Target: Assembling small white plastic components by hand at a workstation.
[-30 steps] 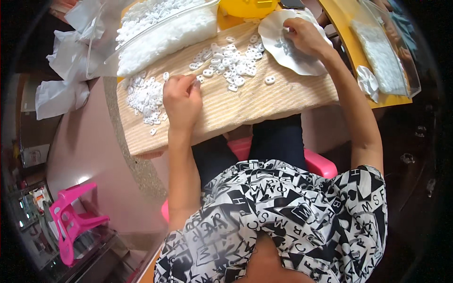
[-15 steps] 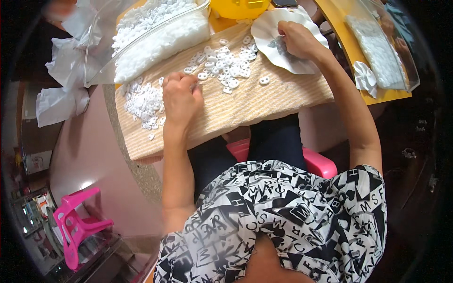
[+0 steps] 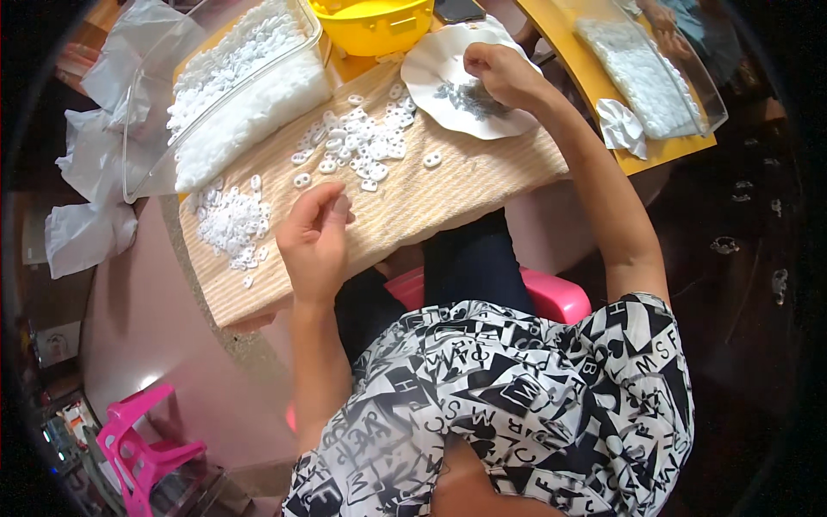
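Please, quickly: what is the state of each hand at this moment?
Left hand: fingers pinched together above the woven mat; what it holds cannot be told.
Right hand: curled closed over the white plate; contents cannot be told.

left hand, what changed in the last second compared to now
The left hand lifted off the small white pieces at the mat's left and drew back toward the body, fingers curled; whether it holds a piece cannot be told. The right hand stayed on the white plate. The mat, the middle pile and the clear bin kept their places.
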A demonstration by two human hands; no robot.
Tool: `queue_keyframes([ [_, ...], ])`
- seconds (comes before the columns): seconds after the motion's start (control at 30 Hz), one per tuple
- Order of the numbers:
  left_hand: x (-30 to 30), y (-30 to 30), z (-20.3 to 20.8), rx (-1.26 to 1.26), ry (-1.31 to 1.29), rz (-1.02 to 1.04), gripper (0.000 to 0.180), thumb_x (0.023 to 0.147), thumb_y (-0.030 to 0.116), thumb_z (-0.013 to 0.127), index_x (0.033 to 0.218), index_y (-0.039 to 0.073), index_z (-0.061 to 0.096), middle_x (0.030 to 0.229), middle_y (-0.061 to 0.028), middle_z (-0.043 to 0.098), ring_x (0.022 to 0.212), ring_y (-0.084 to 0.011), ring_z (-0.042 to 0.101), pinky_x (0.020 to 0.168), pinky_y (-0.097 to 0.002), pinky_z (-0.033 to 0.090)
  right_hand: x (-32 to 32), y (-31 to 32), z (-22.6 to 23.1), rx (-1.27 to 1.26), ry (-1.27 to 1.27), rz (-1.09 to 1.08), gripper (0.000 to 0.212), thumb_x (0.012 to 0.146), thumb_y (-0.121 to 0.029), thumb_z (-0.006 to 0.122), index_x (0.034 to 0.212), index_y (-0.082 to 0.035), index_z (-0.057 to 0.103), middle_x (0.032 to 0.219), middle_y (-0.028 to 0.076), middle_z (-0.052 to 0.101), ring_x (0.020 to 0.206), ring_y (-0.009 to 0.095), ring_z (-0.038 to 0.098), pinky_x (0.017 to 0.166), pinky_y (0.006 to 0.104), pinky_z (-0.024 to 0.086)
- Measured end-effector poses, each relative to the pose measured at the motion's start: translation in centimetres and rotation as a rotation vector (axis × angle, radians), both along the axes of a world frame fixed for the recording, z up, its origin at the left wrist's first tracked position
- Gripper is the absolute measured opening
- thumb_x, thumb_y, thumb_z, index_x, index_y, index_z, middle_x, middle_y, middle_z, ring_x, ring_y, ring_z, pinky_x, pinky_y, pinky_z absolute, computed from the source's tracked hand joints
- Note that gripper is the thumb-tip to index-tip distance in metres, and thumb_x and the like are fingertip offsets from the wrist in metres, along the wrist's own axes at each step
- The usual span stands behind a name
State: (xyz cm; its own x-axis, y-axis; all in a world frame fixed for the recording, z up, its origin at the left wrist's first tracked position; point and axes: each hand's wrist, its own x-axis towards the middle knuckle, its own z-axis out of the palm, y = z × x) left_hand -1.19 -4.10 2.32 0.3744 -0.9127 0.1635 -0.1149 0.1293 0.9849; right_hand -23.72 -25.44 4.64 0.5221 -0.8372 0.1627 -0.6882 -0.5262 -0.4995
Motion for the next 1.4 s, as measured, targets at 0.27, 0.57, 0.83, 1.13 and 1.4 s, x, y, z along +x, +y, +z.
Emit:
queue_keyframes([
  [0.27,0.8,2.4,0.8,0.087,0.498,-0.106,0.016,0.076,-0.002,0.059,0.092,-0.004,0.057,0.075,-0.0068,0.059,0.064,-0.0114,0.055,0.061,-0.0206,0.044,-0.8,1.8,1.2,0.779,-0.693,0.09,0.007,0.08,-0.004,0.053,0.084,0.0,0.055,0.072,0.003,0.055,0.07,0.011,0.056,0.06,0.0202,0.044],
  [0.57,-0.7,3.2,1.3,0.011,0.746,-0.188,0.026,0.074,-0.006,0.058,0.1,-0.004,0.054,0.084,-0.0074,0.057,0.07,-0.0122,0.055,0.065,-0.0224,0.047,2.4,8.8,1.8,1.059,-0.98,0.317,0.012,0.08,-0.005,0.056,0.09,-0.001,0.052,0.078,0.005,0.054,0.071,0.011,0.053,0.062,0.02,0.043],
  [0.83,-1.6,4.2,1.6,0.003,0.9,-0.216,0.015,0.076,-0.006,0.057,0.09,-0.006,0.055,0.081,-0.0116,0.059,0.07,-0.0173,0.059,0.065,-0.0251,0.05,6.1,17.0,2.8,0.748,-0.708,0.206,0.009,0.081,-0.007,0.052,0.084,0.001,0.054,0.071,0.002,0.054,0.065,0.008,0.049,0.06,0.0206,0.041],
  [1.13,-2.1,5.0,1.3,0.006,0.887,-0.223,0.015,0.076,-0.005,0.058,0.091,-0.006,0.056,0.08,-0.0115,0.06,0.068,-0.016,0.06,0.062,-0.0234,0.05,6.6,19.4,2.2,0.72,-0.736,0.194,0.007,0.082,-0.004,0.05,0.081,0.002,0.054,0.07,0.003,0.057,0.066,0.006,0.054,0.059,0.0208,0.046],
  [1.4,-2.3,5.0,1.3,0.01,0.709,-0.196,0.013,0.076,-0.004,0.058,0.088,-0.006,0.057,0.08,-0.0122,0.061,0.066,-0.0156,0.061,0.058,-0.022,0.05,6.5,19.5,2.3,0.69,-0.688,0.204,0.006,0.081,-0.001,0.05,0.079,0.003,0.053,0.068,0.004,0.057,0.064,0.008,0.057,0.057,0.022,0.048],
])
